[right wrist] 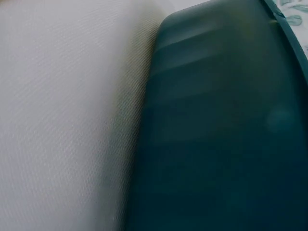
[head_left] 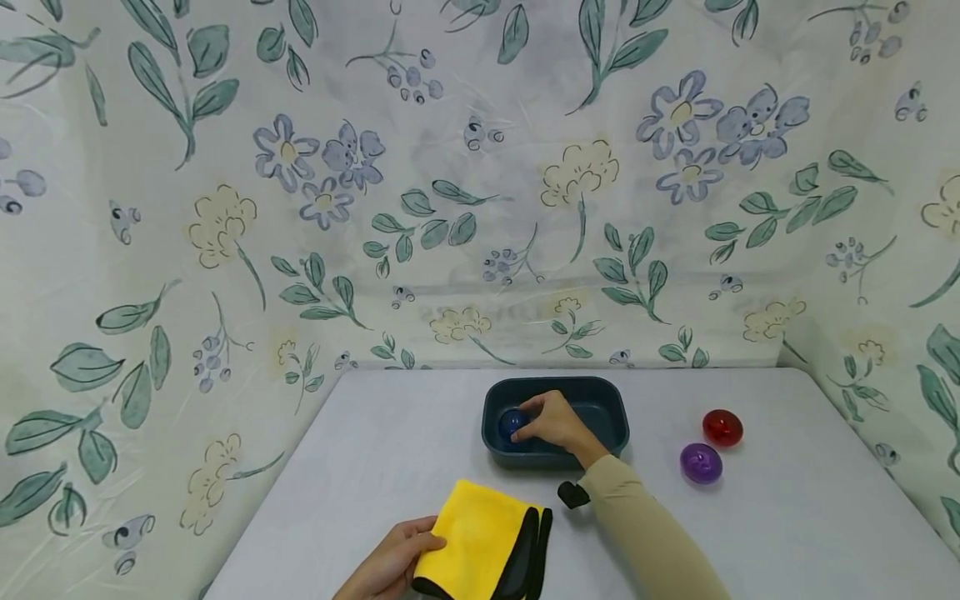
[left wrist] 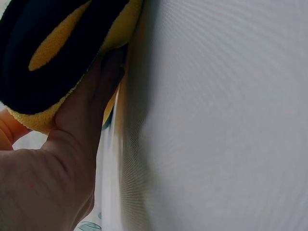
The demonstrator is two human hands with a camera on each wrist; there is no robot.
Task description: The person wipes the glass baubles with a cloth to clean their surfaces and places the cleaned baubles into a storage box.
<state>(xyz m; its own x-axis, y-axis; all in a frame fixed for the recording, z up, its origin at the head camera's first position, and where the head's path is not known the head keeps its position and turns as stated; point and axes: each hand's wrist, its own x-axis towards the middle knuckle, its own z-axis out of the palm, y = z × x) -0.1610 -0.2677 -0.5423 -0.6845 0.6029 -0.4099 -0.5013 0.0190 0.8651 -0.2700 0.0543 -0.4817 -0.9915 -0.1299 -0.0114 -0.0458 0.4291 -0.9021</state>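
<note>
1. Clearly, the ball, blue and glossy, sits inside the tray, at its left end and near the left wall
2. The right hand reaches into the tray and pinches this ball, thumb on the near side and fingers on the far side
3. From that grip the ball lies to the left, at the fingertips; it looks round and shows no clear long axis, while the tray's long axis runs left to right, so the bare part of the tray floor lies mostly to the right of the ball, partly under the hand
4. The right hand is the one at the ball; the left hand is well apart from it, nearer the person
5. The left hand grips the cloth, folded, yellow with black edging, thumb on top and fingers underneath, close to the table
6. The cloth lies in front of the tray, apart from it; the right wrist view shows the tray's ribbed outer wall but not the fingers
7. Right of the tray, on the table, are a purple ball and, just behind it, a red ball
8. Beyond the table hangs a flowered sheet
</note>
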